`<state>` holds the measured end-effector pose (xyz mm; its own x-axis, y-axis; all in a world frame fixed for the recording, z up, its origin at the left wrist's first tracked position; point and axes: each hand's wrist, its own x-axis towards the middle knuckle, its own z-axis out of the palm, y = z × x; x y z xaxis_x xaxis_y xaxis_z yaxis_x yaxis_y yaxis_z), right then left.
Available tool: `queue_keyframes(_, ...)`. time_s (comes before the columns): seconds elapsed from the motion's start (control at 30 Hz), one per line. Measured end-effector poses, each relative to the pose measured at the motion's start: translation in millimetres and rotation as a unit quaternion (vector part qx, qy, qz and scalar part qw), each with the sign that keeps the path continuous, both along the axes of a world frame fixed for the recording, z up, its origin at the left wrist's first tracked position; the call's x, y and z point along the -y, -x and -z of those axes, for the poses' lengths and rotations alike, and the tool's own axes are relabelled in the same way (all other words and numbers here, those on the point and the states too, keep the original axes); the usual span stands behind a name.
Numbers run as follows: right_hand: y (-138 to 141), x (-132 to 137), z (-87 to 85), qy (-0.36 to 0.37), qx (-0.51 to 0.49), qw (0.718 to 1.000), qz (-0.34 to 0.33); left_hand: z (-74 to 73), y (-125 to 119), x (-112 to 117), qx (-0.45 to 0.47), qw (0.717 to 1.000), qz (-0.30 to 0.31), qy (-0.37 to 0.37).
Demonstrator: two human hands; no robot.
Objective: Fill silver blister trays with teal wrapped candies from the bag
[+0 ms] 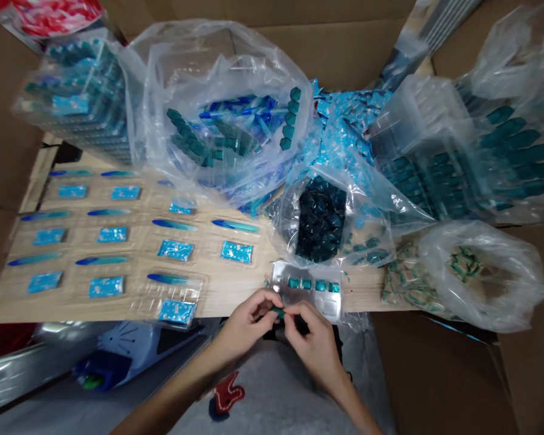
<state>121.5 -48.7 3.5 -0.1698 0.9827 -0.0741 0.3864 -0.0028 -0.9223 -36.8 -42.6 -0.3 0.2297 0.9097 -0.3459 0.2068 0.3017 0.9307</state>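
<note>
Just in front of the table edge, my left hand (248,323) and my right hand (315,339) meet, thumbs and forefingers pinched on a small green piece (278,312). The fingers cover much of that piece, so its exact kind does not show. Right behind my hands lies a clear plastic blister tray (306,297) with a row of several shiny green square gem-like pieces (320,284) along its far part. Beyond it, an open clear bag (290,241) holds a heap of dark teal faceted pieces (321,220).
Clear trays with blue pens (172,225) and blue patterned packets (176,249) lie in rows at left. A large bag (163,78) of blue and green items stands behind. Stacked trays (113,90) rise at back left; a bag of striped pieces (503,290) sits right.
</note>
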Motion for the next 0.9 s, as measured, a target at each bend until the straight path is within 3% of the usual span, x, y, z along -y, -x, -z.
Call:
queue_keyframes(0.07, -3, -1, 1.7, 0.036, -0.023, 0.998, 0.035, 5.4, 0, -8, -0.058, 0.995, -0.010, -0.084)
queue_keyframes(0.17, -13, -1, 4.5, 0.086, -0.034, 0.992, 0.087, 22.9, 0, -23, -0.156, 0.964, -0.034, -0.214)
queue_keyframes(0.33, -31, 2, 10.4, 0.104, -0.028, 0.984, 0.141, 50.0, 3, -39, -0.191, 0.938, 0.011, -0.289)
queue_keyframes(0.53, -39, 2, 18.8, 0.162, -0.105, 0.962, 0.192, 42.5, 20, -24, -0.197, 0.914, 0.099, -0.341)
queue_keyframes(0.73, -48, 4, 21.1, 0.200, -0.338, 0.907, 0.155, 40.1, 16, -23, -0.219, 0.905, 0.108, -0.348)
queue_keyframes(0.9, -48, 4, 17.5, 0.237, -0.345, 0.895, 0.157, 40.5, 6, -32, -0.229, 0.901, 0.108, -0.353)
